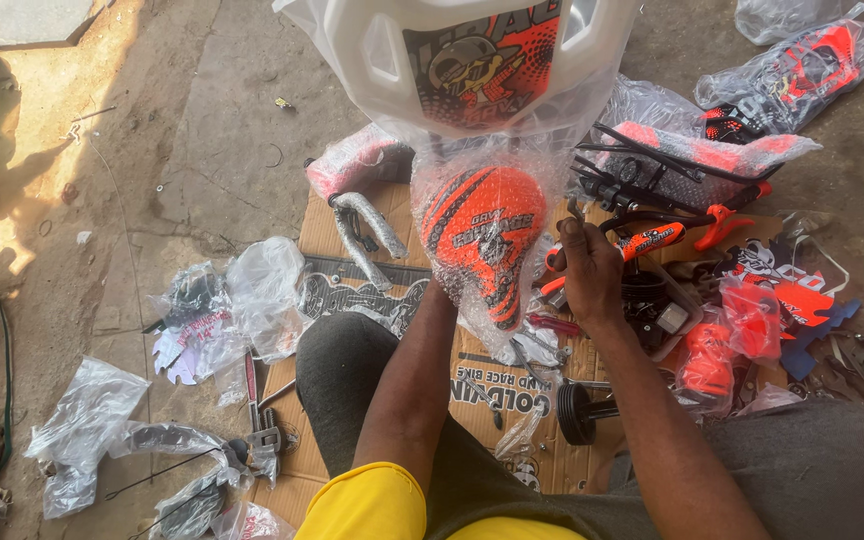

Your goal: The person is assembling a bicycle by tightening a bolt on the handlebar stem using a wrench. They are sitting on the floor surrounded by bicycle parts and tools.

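An orange and black bicycle saddle [482, 235] in bubble wrap and a clear bag is held up in front of me. My left hand [441, 293] reaches under it and is mostly hidden behind the wrapped saddle. My right hand [586, 268] pinches the plastic at the saddle's right edge. Just above the saddle is a white plastic plate with an orange and black graphic [472, 55], also bagged; what holds it up I cannot tell.
I sit on flattened cardboard [327, 225] on a concrete floor. Bagged orange bike parts [802, 65], black handlebars with orange grips [652, 190], a wrapped fork [367, 222], a black pedal [580, 412], loose tools [257, 415] and empty plastic bags [87, 415] lie around.
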`<state>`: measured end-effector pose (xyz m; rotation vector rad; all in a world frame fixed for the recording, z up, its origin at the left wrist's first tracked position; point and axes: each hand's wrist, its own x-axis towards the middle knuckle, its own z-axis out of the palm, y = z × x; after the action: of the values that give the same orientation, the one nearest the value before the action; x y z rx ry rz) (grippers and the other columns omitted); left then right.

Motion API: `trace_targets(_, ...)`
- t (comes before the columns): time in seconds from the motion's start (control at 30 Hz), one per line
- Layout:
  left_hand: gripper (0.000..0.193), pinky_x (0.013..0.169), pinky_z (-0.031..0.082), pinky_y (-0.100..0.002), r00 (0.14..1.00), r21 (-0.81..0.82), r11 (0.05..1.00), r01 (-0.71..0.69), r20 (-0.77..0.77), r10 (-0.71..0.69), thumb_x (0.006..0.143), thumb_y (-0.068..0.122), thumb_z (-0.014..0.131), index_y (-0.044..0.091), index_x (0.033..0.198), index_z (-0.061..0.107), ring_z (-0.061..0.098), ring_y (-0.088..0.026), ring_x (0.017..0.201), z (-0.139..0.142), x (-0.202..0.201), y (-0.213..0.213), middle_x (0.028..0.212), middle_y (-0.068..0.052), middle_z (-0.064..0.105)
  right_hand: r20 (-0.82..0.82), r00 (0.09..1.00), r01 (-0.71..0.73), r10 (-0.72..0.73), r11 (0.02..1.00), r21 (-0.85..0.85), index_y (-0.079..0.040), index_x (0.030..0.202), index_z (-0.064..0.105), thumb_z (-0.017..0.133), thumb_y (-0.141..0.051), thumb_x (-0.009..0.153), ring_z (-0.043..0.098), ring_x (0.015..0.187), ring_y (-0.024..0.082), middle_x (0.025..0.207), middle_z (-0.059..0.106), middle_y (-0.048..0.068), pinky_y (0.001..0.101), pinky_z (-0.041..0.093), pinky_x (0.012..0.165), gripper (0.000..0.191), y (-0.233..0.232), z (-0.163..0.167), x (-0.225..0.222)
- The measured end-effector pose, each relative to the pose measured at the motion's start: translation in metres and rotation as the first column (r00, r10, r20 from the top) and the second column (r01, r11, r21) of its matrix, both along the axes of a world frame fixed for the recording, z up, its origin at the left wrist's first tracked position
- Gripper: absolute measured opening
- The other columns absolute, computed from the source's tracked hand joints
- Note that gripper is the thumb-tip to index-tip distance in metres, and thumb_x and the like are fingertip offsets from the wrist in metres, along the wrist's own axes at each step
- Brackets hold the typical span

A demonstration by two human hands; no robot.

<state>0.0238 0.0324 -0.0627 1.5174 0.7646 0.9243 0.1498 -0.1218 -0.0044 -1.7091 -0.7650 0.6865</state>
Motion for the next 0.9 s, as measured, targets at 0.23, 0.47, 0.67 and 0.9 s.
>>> trace_targets(0.23, 0.025, 0.065, 0.048, -0.026, 1.0, 0.0, 1.0, -0.007, 0.006, 0.007, 0.11, 0.019, 0.069, 0.0, 0.122, 0.059, 0.06, -0.01, 0.078, -0.003, 0.0, 0.0, 0.089, -0.001, 0.066, 0.017, 1.0, -0.021, 0.021, 1.0, 0.013, -0.005, 0.096, 0.067, 0.048, -0.061, 0.103, 0.054, 0.066, 0.009, 0.067, 0.054, 0.0, 0.0292, 0.046, 0.061, 0.059, -0.002, 0.0, -0.001)
trace_targets(0.47, 0.024, 0.064, 0.048, -0.026, 1.0, -0.003, 1.0, -0.005, 0.017, 0.005, 0.11, 0.019, 0.069, 0.0, 0.122, 0.059, 0.06, -0.009, 0.077, -0.001, 0.0, 0.0, 0.088, -0.001, 0.066, 0.091, 0.995, -0.031, 0.033, 0.999, -0.025, -0.006, 0.091, 0.065, 0.045, -0.062, 0.103, 0.057, 0.066, 0.009, 0.067, 0.055, 0.001, 0.0301, 0.048, 0.061, 0.06, -0.003, 0.0, -0.003)
trace_targets(0.67, 0.024, 0.063, 0.048, -0.026, 1.0, -0.004, 1.0, -0.007, 0.026, 0.007, 0.111, 0.019, 0.069, 0.0, 0.122, 0.058, 0.06, -0.009, 0.076, 0.003, 0.001, 0.001, 0.087, 0.0, 0.066, 0.042, 0.997, -0.067, 0.068, 0.997, -0.038, -0.006, 0.09, 0.062, 0.043, -0.065, 0.102, 0.061, 0.064, 0.011, 0.065, 0.054, 0.002, 0.0303, 0.05, 0.06, 0.063, -0.003, -0.002, -0.004)
trace_targets(0.9, 0.024, 0.062, 0.048, -0.025, 0.999, 0.01, 0.999, -0.031, 0.029, 0.031, 0.111, 0.018, 0.069, 0.0, 0.122, 0.058, 0.06, -0.008, 0.075, 0.002, 0.01, 0.005, 0.086, 0.0, 0.065, 0.122, 0.977, -0.15, 0.178, 0.967, -0.206, -0.007, 0.121, 0.062, 0.06, -0.067, 0.092, 0.061, 0.068, 0.016, 0.071, 0.061, 0.006, 0.0333, 0.049, 0.061, 0.066, -0.003, 0.021, -0.02)
